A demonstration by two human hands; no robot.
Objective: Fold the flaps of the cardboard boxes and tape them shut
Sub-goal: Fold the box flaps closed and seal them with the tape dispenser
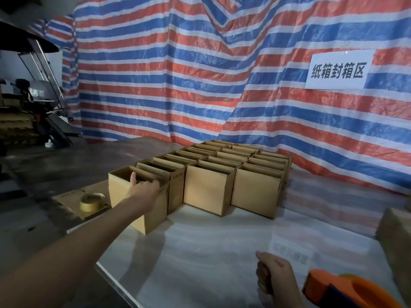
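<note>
The left hand (144, 188) reaches out over the nearest open box (138, 196) at the front left of the group, fingers curled over its top edge and the thumb raised against the inner flap — it has hold of the rim. That box stands at the desk's (200, 252) left edge, slightly ahead of the others. Behind and to its right, the boxes (233, 167) stand in tight rows, touching side to side, all with flaps up and tops open, running back toward the striped tarp (200, 74) that hangs as a backdrop. A white sign (338, 71) with dark characters is fixed to the tarp at the upper right. The right hand (274, 274) is low near the front of the desk, closed in a fist around something hidden by the fingers; just beside it at the bottom right is an orange tape dispenser (347, 290), and whether the hand grips its handle cannot be told. Left of the nearest box, a roll of tan tape (92, 201) lies on flat cardboard (73, 201), off the desk's edge. Another box (398, 236) shows partly at the right edge. The desk between the hands and the rows is bare and glossy. Dark machinery (33, 103) stands at the far left.
</note>
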